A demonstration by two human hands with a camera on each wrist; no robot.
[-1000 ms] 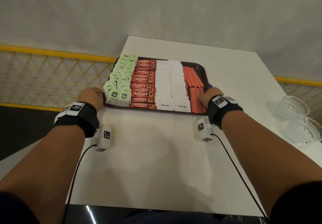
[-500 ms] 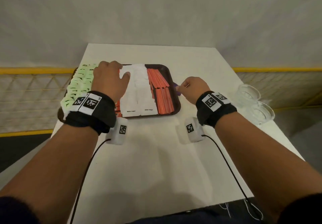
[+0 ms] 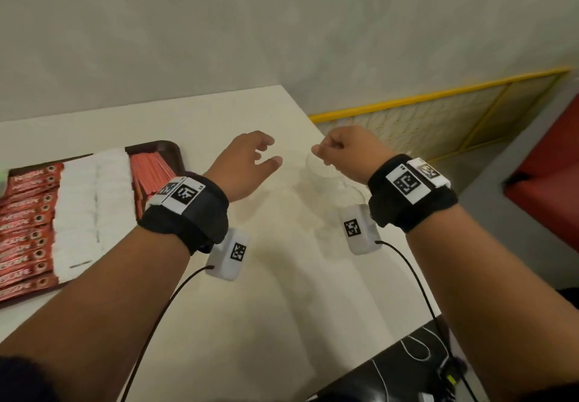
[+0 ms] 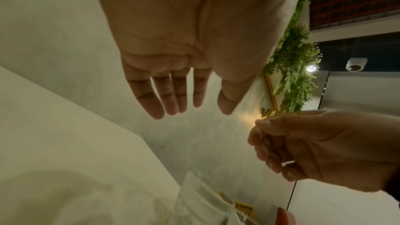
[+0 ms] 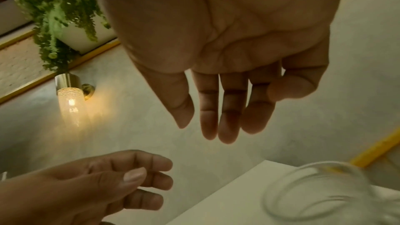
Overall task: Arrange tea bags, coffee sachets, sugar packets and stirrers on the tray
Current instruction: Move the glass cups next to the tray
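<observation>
The dark tray [image 3: 170,148] lies at the left of the white table [image 3: 266,307], holding rows of red coffee sachets [image 3: 28,213], white sugar packets [image 3: 91,201] and red stirrers [image 3: 150,171]. The tea bags are cut off beyond the left edge. My left hand [image 3: 269,152] hovers right of the tray, fingers spread and relaxed, holding nothing [image 4: 194,109]. Close beside it, my right hand [image 3: 324,151] hangs loosely curled and empty [image 5: 205,126], above a clear glass bowl [image 3: 322,171] near the table's right edge.
A second glass bowl [image 3: 351,188] sits partly under my right wrist. The table's right edge drops off to a yellow railing [image 3: 438,94] and a red seat [image 3: 548,182]. A black unit with cables [image 3: 407,367] lies at the near right.
Both hands have left the tray and moved right, over the glass bowls. The left hand lifted off the packets. The head view swung right, pushing the tray to the left edge.
</observation>
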